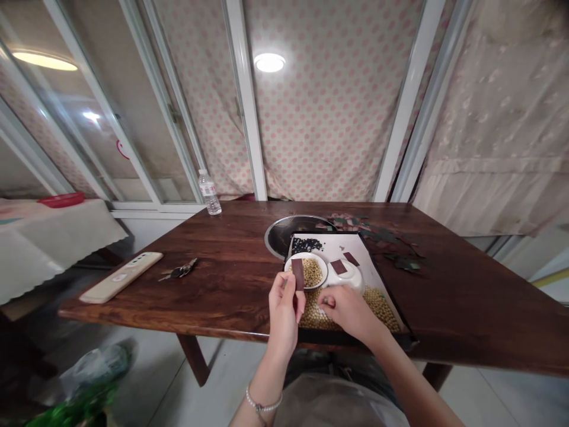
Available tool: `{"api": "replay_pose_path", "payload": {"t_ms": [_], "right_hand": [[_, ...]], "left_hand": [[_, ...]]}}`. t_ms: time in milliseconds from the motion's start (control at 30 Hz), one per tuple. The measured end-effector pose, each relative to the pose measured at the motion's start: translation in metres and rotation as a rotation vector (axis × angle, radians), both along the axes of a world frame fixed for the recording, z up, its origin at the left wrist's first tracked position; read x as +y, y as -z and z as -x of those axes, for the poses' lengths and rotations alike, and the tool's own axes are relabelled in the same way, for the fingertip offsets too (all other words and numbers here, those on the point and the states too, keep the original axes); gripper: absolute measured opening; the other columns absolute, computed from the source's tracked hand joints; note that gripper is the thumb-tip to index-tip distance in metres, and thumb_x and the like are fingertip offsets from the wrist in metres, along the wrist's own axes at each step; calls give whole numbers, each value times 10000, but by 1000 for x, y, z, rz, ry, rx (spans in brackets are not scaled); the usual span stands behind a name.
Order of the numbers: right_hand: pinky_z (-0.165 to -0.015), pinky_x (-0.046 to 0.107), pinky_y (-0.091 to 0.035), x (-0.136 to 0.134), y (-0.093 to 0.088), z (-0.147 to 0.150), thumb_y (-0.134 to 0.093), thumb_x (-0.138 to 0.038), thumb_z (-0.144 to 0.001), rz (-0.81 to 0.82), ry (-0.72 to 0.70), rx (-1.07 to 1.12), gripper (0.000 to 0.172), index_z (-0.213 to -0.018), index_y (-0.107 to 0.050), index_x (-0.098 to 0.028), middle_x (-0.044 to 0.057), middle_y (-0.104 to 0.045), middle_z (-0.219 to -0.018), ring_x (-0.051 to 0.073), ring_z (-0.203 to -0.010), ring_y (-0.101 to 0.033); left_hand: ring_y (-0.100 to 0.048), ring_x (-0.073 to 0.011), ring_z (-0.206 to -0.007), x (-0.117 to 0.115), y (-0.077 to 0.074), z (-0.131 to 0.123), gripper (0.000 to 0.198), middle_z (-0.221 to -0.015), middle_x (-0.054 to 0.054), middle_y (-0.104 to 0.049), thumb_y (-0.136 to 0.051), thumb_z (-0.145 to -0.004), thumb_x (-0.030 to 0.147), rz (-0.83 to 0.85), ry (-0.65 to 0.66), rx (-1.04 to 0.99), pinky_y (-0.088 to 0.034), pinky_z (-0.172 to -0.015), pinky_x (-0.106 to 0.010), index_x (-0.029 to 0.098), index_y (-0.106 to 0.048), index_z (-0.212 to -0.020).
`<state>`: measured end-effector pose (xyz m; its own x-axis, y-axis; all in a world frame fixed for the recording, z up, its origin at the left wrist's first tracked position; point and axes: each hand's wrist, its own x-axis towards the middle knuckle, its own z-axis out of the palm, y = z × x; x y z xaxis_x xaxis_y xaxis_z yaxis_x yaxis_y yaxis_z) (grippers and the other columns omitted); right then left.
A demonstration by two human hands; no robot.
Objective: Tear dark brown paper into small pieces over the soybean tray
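My left hand (284,305), with a pearl bracelet at its wrist, pinches a small dark brown rectangular card (298,274) upright. Behind the card stands a white bowl (325,273) holding gold beads (313,271). My right hand (347,308) is closed, fingertips together, low above loose gold beads (317,320) in the shallow black-edged tray (368,255); what it holds, if anything, is hidden. Just beyond the right hand sits an upturned white dish (353,277), with a brown card (338,267) on it. Another brown card (351,259) lies beside that dish.
Black beads (307,244) fill the tray's far left corner. Green and pinkish pieces (377,234) are scattered behind and right of it. A round dark inset (284,231), a water bottle (209,193), keys (181,270) and a phone (122,277) are on the wooden table (222,290).
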<state>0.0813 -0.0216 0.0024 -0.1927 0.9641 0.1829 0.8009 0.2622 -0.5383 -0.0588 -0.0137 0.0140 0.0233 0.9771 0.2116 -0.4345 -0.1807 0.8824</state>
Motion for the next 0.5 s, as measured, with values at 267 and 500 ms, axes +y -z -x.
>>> {"api": "replay_pose_path", "payload": {"t_ms": [267,500], "right_hand": [[-514,217,-301,-1,0,0,-533,-119,-734,-142,43,93,145,-650,-629,-186,-39,-508,-515,103,-503,-464],[-503,206,-358,-5,1,0,-541,-237,-810,-456,102,392,135,-784,-660,-179,-30,-514,-562,89,-479,-432]], "left_hand": [[-343,-72,-340,-4,4,-5,189,-419,72,-442,-541,-833,387,-87,-138,339,-233,-397,-174,201,-530,-803],[-505,-150,-512,0,6,-7,132,-647,-22,-591,-459,-864,240,-270,-221,743,-303,-539,-235,205,-558,-783]]}}
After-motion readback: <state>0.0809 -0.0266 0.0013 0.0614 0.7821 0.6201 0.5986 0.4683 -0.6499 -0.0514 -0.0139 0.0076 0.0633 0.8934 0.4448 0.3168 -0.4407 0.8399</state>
